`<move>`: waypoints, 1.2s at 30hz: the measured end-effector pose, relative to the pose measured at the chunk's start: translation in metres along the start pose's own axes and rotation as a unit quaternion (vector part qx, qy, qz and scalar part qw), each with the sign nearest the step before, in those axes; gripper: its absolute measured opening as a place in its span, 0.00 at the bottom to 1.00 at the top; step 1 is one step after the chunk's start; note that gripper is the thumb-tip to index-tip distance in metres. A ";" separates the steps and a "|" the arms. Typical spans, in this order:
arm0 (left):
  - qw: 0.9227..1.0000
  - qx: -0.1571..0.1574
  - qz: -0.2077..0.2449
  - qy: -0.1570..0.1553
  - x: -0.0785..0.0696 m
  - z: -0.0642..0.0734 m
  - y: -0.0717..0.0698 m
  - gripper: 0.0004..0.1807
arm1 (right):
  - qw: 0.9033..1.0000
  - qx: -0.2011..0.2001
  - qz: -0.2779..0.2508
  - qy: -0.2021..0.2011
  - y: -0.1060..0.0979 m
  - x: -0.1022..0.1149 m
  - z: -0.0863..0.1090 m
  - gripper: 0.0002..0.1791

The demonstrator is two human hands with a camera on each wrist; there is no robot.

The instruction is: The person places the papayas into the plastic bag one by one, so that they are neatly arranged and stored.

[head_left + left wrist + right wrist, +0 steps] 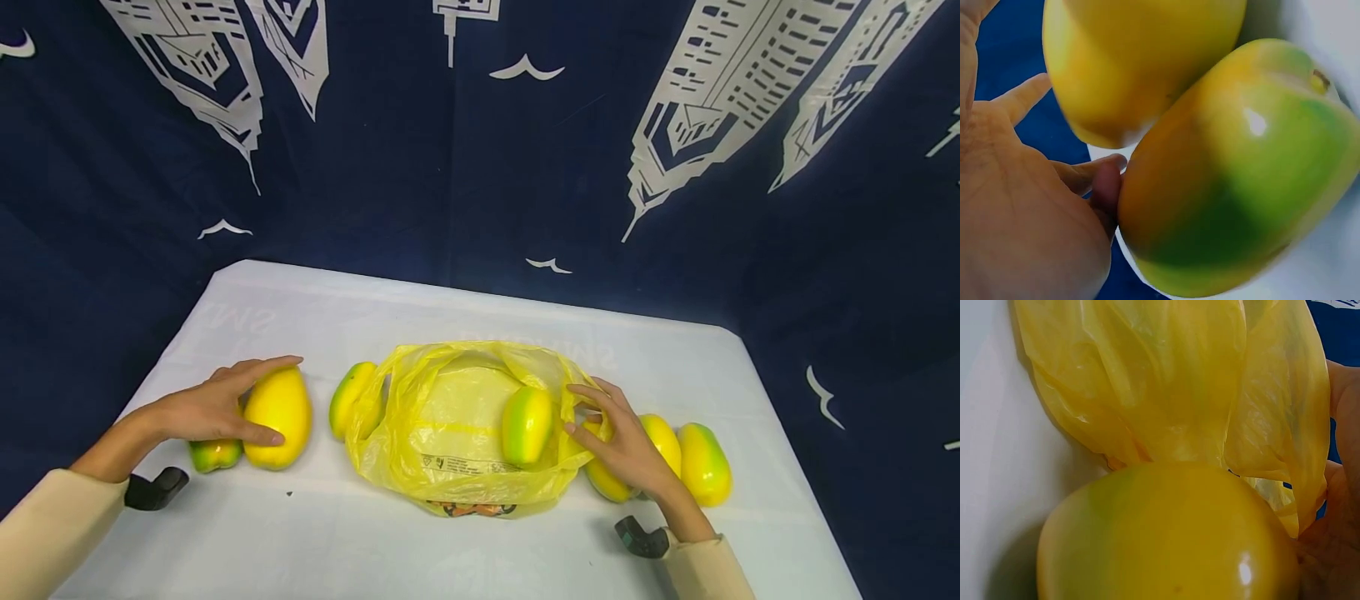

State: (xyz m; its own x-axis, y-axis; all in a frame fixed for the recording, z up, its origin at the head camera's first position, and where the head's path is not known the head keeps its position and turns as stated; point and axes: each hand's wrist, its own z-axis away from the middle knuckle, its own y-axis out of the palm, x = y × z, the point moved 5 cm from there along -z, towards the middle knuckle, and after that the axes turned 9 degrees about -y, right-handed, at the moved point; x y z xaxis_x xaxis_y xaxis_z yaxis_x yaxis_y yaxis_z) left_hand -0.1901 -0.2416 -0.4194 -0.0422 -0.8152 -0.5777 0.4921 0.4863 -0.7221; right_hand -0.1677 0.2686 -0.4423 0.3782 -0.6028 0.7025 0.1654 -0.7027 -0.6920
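My left hand (213, 406) spans a yellow mango (288, 408) at the left, thumb across its near side, fingers straight past its far end. A second mango (216, 456), green at its tip, lies partly hidden under that hand; it looms large in the left wrist view. In the middle, a yellow plastic bag (457, 408) stands with its mouth wide and one yellow-green mango (527, 425) inside. My right hand (622, 433) pinches the bag's right rim between thumb and fingers. Below that hand sits a mango (1172, 531), close against the bag's outside.
Another mango (351, 400) lies at the bag's left side, partly behind the plastic. Two more mangoes, one yellow (663, 442) and one yellow-green (705, 464), lie to the right of my right hand. A white cloth (360, 550) covers the table; a dark blue printed curtain (450, 192) hangs behind.
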 end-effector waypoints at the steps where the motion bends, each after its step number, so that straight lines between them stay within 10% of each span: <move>1: 1.000 -0.004 -0.015 -0.003 -0.001 -0.001 0.001 0.56 | 1.000 0.000 0.000 0.000 0.000 0.000 0.000 0.29; 10: 0.998 0.010 -0.064 -0.026 -0.008 -0.008 0.011 0.59 | 1.000 0.000 0.000 0.005 0.000 0.000 -0.001 0.29; 19: 0.997 0.065 0.017 -0.023 -0.011 -0.012 0.020 0.59 | 1.000 -0.005 -0.006 0.003 0.000 -0.002 0.000 0.28; 36: 0.998 0.039 0.035 -0.033 -0.006 -0.011 0.019 0.57 | 1.000 -0.006 -0.007 0.010 -0.002 -0.004 0.004 0.28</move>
State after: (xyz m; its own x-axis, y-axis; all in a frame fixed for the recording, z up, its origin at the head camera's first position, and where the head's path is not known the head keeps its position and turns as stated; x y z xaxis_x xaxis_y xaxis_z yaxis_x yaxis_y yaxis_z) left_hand -0.1897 -0.2243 -0.4339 0.0514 -0.7999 -0.5979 0.5589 0.5192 -0.6466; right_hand -0.1657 0.2743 -0.4440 0.3578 -0.6003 0.7153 0.1604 -0.7151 -0.6804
